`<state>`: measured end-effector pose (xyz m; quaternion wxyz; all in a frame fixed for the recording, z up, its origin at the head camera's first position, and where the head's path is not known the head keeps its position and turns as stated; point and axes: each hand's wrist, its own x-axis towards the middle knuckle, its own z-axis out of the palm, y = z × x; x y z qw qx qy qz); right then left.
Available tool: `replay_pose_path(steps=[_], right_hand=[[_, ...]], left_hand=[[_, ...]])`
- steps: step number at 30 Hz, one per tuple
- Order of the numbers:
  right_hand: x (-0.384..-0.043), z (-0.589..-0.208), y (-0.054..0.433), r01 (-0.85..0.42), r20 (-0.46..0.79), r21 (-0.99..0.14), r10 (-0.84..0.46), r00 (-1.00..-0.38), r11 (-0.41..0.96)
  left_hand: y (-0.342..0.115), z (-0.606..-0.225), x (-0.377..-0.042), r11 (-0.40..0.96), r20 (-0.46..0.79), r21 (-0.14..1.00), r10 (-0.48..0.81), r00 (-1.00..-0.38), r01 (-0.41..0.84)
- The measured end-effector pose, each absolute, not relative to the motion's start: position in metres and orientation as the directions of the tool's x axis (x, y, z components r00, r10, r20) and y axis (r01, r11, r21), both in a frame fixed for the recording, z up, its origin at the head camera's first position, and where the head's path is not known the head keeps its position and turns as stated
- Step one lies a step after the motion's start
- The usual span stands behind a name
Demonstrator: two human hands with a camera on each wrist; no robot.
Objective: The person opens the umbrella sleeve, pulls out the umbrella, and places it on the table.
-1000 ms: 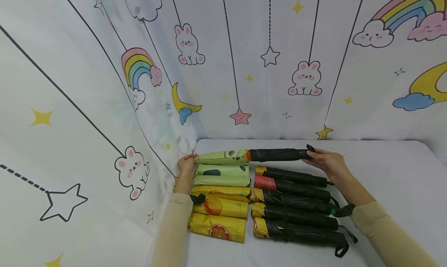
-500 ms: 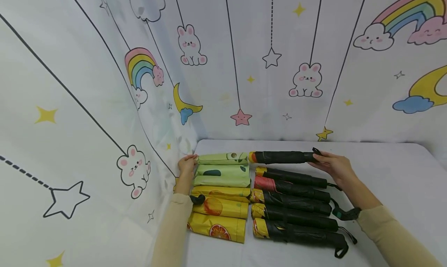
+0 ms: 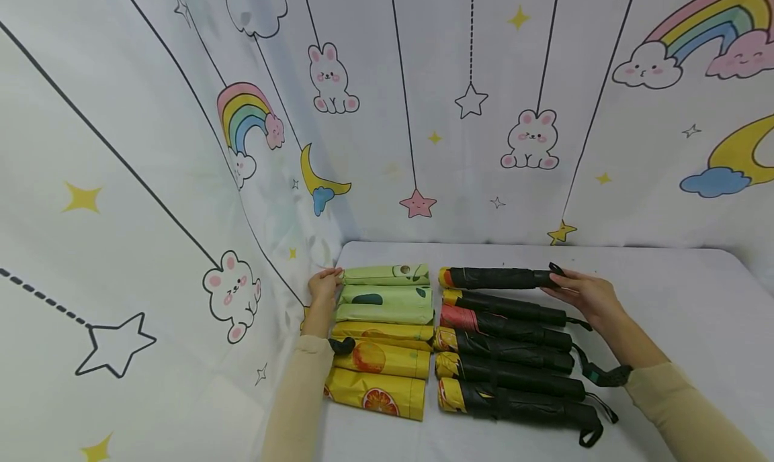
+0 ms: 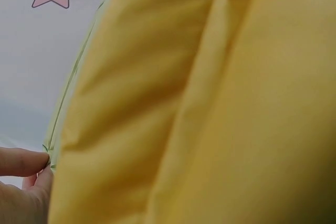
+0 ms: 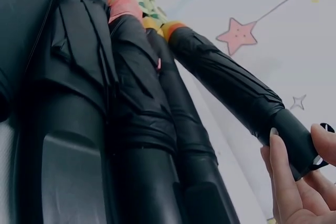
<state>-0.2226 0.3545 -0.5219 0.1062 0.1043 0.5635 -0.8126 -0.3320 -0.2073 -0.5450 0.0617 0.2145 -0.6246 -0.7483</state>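
Observation:
My right hand (image 3: 585, 293) grips the handle end of a black folded umbrella (image 3: 496, 278) with a yellow-orange tip, at the back of the row. In the right wrist view, fingers and thumb close around its black handle (image 5: 294, 137), beside a wrist loop. At the far left, my left hand (image 3: 324, 286) pinches the outer end of a light green avocado-print umbrella sleeve (image 3: 377, 275). Thumb and finger meet at the sleeve's edge in the left wrist view, where a yellow sleeve (image 4: 131, 93) blocks much of the scene. A narrow gap separates umbrella tip and green sleeve.
In front lie several more black folded umbrellas (image 3: 514, 346) side by side, straps pointing right. Left of them sit a wider green sleeve (image 3: 387, 306) and several yellow fruit-print sleeves (image 3: 387, 360). A white patterned curtain (image 3: 459, 180) rises behind the white table (image 3: 677, 301).
My right hand has drawn the umbrella rightward, out of touch with the green sleeve, and lowered it slightly toward the other umbrellas. My left hand stays at the sleeve's end.

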Motion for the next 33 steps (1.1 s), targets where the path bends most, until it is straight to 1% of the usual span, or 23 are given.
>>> replay_pose_path(steps=[4, 10, 14, 18, 22, 26, 28, 30, 33], right_hand=[[-0.223, -0.526, 0.357, 0.281, -0.282, -0.892, -0.05, -0.958, -0.353], [-0.224, -0.534, 0.359, 0.26, -0.266, -0.915, -0.023, -0.964, -0.309], [-0.224, -0.538, 0.36, 0.281, -0.287, -0.907, -0.029, -0.958, -0.315], [-0.225, -0.542, 0.362, 0.304, -0.304, -0.91, -0.046, -0.952, -0.283], [-0.227, -0.545, 0.364, 0.311, -0.309, -0.937, -0.038, -0.95, -0.157], [-0.227, -0.547, 0.365, 0.285, -0.286, -0.958, -0.023, -0.958, 0.034], [-0.227, -0.547, 0.365, 0.274, -0.277, -0.956, -0.012, -0.961, 0.104], [-0.227, -0.546, 0.365, 0.271, -0.274, -0.951, -0.003, -0.962, 0.15], [-0.228, -0.544, 0.365, 0.293, -0.296, -0.939, 0.011, -0.955, 0.179]], left_hand=[[-0.207, -0.544, -0.331, -0.209, -0.239, 0.963, -0.369, -0.898, -0.17], [-0.209, -0.543, -0.328, -0.223, -0.253, 0.957, -0.343, -0.905, -0.183], [-0.209, -0.543, -0.329, -0.217, -0.261, 0.956, -0.327, -0.908, -0.197], [-0.21, -0.543, -0.329, -0.216, -0.266, 0.955, -0.317, -0.91, -0.204], [-0.21, -0.541, -0.328, -0.213, -0.265, 0.955, -0.313, -0.912, -0.205], [-0.21, -0.538, -0.325, -0.212, -0.263, 0.956, -0.312, -0.913, -0.203], [-0.209, -0.538, -0.324, -0.206, -0.263, 0.957, -0.314, -0.912, -0.204], [-0.208, -0.538, -0.324, -0.206, -0.265, 0.957, -0.316, -0.911, -0.206], [-0.208, -0.539, -0.325, -0.206, -0.268, 0.956, -0.32, -0.909, -0.209]])
